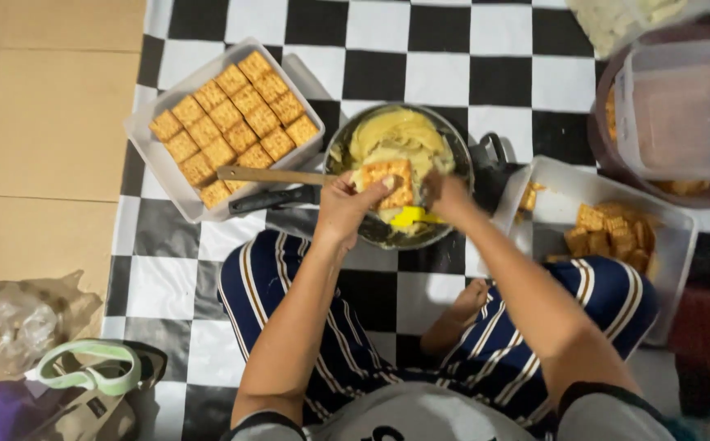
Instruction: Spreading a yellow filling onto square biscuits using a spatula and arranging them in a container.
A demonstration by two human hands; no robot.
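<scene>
Two hands are seen over one round metal pan (453,143) of pale yellow cream. A single square cracker (389,181), golden and dotted, is gripped flat by the fingers of the left hand (347,204) above the pan's near side. The right hand (446,196) is closed around a yellow spatula (412,217), whose blade is kept just under the cracker. Two white rectangular trays are counted: the left tray (155,159) is filled with about seventeen crackers in neat rows, and the right tray (673,237) carries a loose heap at its far end. One wooden handle (269,175) is laid across the pan's left rim. Open checkered cloth (445,57) is left beyond the pan.
</scene>
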